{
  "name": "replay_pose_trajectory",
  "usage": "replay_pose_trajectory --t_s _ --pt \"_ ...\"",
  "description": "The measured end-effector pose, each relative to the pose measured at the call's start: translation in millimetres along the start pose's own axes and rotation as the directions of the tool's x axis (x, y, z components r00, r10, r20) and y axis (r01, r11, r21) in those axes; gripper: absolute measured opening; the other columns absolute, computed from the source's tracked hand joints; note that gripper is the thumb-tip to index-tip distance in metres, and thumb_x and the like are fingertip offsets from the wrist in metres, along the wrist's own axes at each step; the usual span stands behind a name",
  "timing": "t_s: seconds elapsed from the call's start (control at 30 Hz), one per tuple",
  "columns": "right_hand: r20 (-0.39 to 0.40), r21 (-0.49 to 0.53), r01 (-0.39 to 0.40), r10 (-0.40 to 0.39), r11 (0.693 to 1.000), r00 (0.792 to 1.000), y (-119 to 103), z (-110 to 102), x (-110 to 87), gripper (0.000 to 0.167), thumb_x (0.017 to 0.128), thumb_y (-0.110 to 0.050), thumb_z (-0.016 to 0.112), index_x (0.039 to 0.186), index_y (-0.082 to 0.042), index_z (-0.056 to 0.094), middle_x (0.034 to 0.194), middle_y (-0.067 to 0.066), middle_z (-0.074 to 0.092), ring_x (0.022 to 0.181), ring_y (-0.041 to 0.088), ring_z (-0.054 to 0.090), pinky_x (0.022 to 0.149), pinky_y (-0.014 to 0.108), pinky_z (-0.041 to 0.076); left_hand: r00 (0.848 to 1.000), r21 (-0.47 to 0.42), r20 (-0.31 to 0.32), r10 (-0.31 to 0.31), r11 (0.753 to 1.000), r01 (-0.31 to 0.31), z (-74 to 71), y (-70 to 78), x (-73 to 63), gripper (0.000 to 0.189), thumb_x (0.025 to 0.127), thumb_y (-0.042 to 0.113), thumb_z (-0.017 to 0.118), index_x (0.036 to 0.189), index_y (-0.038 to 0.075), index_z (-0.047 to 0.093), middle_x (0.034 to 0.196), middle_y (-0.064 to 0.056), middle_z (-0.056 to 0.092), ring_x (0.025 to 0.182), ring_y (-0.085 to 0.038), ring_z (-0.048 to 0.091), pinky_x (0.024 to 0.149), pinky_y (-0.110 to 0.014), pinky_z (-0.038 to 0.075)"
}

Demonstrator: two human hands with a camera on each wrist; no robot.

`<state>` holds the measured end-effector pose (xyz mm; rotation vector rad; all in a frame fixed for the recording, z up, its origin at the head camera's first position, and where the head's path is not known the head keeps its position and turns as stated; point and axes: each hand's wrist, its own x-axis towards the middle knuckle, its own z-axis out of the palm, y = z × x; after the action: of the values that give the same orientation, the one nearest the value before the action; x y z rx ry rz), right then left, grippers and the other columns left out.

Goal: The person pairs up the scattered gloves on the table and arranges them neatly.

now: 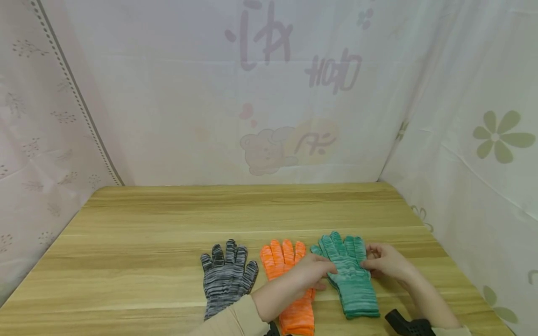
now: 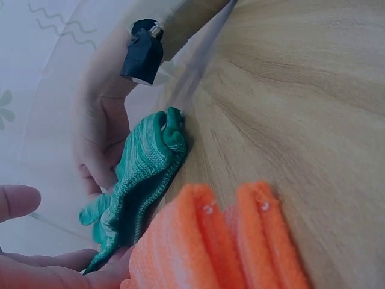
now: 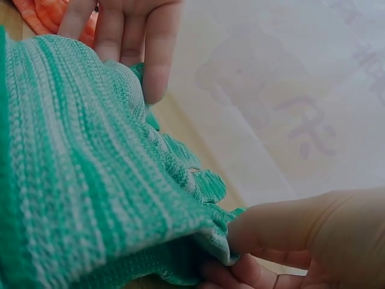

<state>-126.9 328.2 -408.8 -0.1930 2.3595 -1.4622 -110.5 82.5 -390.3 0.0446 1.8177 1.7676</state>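
Observation:
A green-and-white knitted glove (image 1: 355,289) lies on the right part of the table, its fingers pointing away from me. My right hand (image 1: 388,262) pinches its right edge between thumb and fingers; in the right wrist view that edge is lifted a little. At the opposite edge is my left hand (image 1: 311,271), its fingers extended against the glove and partly beneath it; the left thumb (image 2: 18,201) stands apart in the left wrist view. Under the left forearm lies an orange glove (image 1: 297,315), partly covered.
A black-and-grey glove (image 1: 227,280) lies to the left, its cuff hidden by my left sleeve (image 1: 233,319). The wooden table (image 1: 147,242) meets printed curtains (image 1: 189,116) at the back and sides. A black wrist device (image 1: 409,324) sits by my right forearm.

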Motion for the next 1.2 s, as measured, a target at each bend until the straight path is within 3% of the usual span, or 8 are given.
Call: replay_pose_trajectory --t_s 0.2,0.4,0.57,0.8,0.97,1.03,1.1,1.2 --pt "-0.020 -0.031 0.008 -0.009 0.999 1.000 2 1 0.7 0.030 0.085 0.000 0.066 0.109 0.014 0.053 0.071 0.006 0.054 0.063 0.016 0.054 0.056 0.029 0.050 1.000 0.026 0.011 0.008 1.000 -0.008 -1.0 1.3 -2.9 0.027 0.086 0.010 0.063 0.108 -0.005 0.067 0.117 -0.010 0.057 0.104 -0.028 0.054 0.083 -0.047 0.052" --pt "-0.122 -0.102 -0.042 0.029 0.994 0.992 -2 6 -1.2 0.047 0.084 0.001 0.066 0.120 0.020 0.042 0.075 0.009 0.057 0.067 0.023 0.058 0.058 0.033 0.053 0.999 0.138 0.032 0.042 0.989 -0.046 -5.0 6.8 -8.6 0.037 0.084 0.012 0.065 0.117 -0.004 0.064 0.112 -0.007 0.061 0.102 -0.029 0.058 0.087 -0.047 0.049" --pt "-0.197 -0.136 -0.095 0.067 0.986 0.978 -7 10 -1.8 0.047 0.087 0.002 0.062 0.123 0.021 0.038 0.078 0.010 0.061 0.066 0.024 0.060 0.058 0.037 0.054 0.998 0.217 0.034 0.056 0.974 -0.062 -10.3 11.5 -9.7 0.042 0.086 0.017 0.066 0.123 -0.002 0.062 0.109 -0.006 0.064 0.101 -0.028 0.060 0.089 -0.051 0.046" --pt "-0.243 -0.135 -0.128 0.093 0.982 0.965 -8 11 -0.7 0.051 0.086 0.004 0.059 0.128 0.020 0.034 0.075 0.011 0.060 0.063 0.024 0.060 0.057 0.037 0.055 0.998 0.252 0.002 0.065 0.966 -0.063 -15.8 11.7 -7.1 0.035 0.087 0.019 0.066 0.116 -0.001 0.065 0.096 -0.005 0.065 0.095 -0.025 0.059 0.087 -0.050 0.047" --pt "-0.261 -0.128 -0.150 0.113 0.980 0.959 -7 10 0.1 0.055 0.085 0.004 0.059 0.130 0.020 0.031 0.076 0.012 0.060 0.062 0.024 0.060 0.057 0.036 0.055 0.998 0.299 0.021 0.066 0.952 -0.069 -17.6 11.5 -6.7 0.031 0.087 0.019 0.065 0.111 -0.001 0.069 0.092 -0.005 0.065 0.092 -0.022 0.058 0.084 -0.048 0.048" --pt "-0.259 -0.147 -0.155 0.113 0.977 0.959 -8 9 -0.9 0.055 0.086 0.002 0.060 0.130 0.020 0.032 0.075 0.013 0.060 0.061 0.024 0.060 0.057 0.036 0.055 0.997 0.331 0.036 0.065 0.941 -0.073 -18.5 12.3 -7.0 0.032 0.088 0.021 0.065 0.112 0.000 0.069 0.092 -0.005 0.066 0.092 -0.022 0.059 0.084 -0.047 0.049" --pt "-0.249 -0.177 -0.157 0.110 0.972 0.962 -10 8 -3.6 0.052 0.087 -0.002 0.062 0.125 0.021 0.037 0.078 0.015 0.061 0.061 0.024 0.061 0.057 0.036 0.054 0.995 0.395 0.059 0.083 0.913 -0.100 -19.4 13.7 -7.8 0.036 0.090 0.024 0.064 0.116 0.000 0.067 0.096 -0.005 0.066 0.094 -0.020 0.061 0.082 -0.043 0.050" --pt "-0.206 -0.237 -0.166 0.117 0.957 0.971 -14 5 -9.5 0.032 0.089 -0.010 0.064 0.103 0.016 0.053 0.074 0.013 0.062 0.060 0.023 0.061 0.057 0.035 0.053 0.987 0.494 0.084 0.135 0.855 -0.159 -18.3 15.1 -10.0 0.039 0.090 0.023 0.064 0.121 -0.001 0.063 0.079 -0.008 0.066 0.063 -0.014 0.057 0.058 -0.032 0.050"
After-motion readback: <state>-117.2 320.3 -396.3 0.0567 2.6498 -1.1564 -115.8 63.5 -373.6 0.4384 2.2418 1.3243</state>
